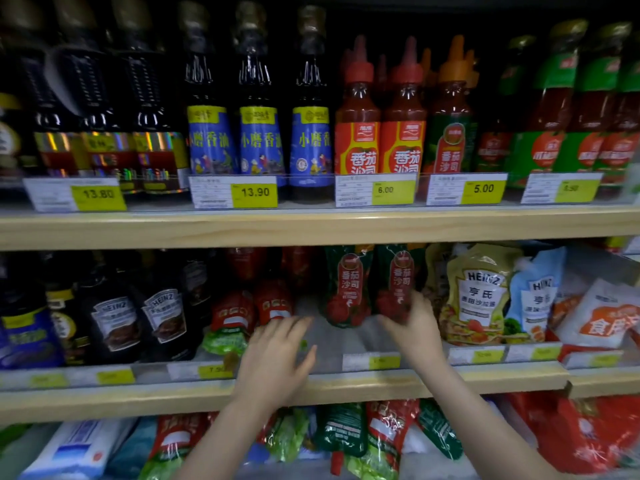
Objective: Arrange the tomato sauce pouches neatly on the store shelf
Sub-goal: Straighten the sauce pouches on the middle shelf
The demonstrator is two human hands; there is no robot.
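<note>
Two dark-green tomato sauce pouches (349, 289) upright, red labels. Right hand (414, 327) gripping the three-o'clock pouch (398, 282); left hand (277, 358) open, empty.

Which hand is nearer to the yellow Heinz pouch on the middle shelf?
Right. The right hand rests on a green tomato sauce pouch just left of the yellow Heinz pouch. The left hand hovers open farther left, by the red pouches.

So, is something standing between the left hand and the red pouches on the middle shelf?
Nothing visible does. The left hand hovers open just in front of the red pouches, with only bare shelf between them and the green pouches that the right hand touches.
</note>
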